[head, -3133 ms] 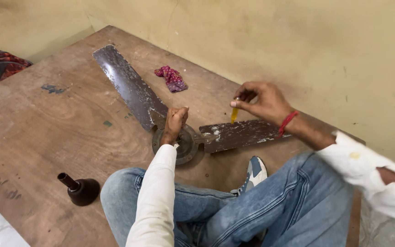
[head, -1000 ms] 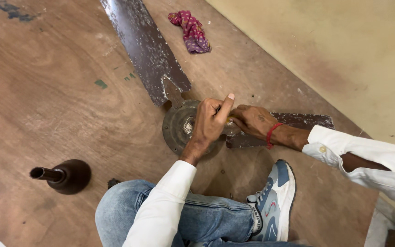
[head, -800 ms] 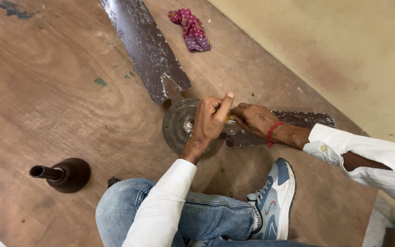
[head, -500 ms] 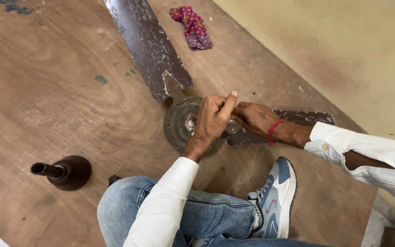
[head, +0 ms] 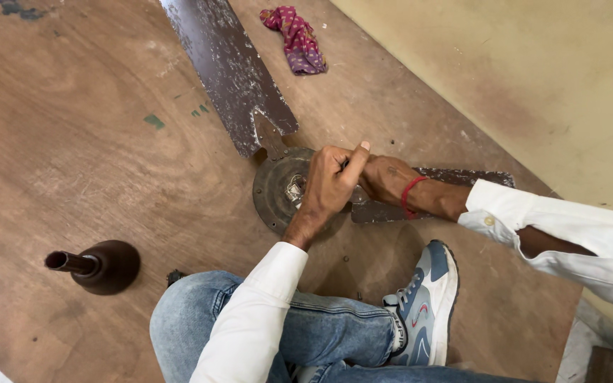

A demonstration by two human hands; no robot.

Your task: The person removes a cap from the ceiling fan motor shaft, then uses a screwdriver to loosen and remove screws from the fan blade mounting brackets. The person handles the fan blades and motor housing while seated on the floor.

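Two hands meet over the fan motor hub on the wooden floor: left hand fisted on something unseen, right hand grip unclear. Risk: the hub could turn, swinging the blade

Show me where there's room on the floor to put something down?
The wide bare patch of floor between the long fan blade, the brown cup and the knee is free. It's crowded at the round hub, where the left hand and right hand meet.
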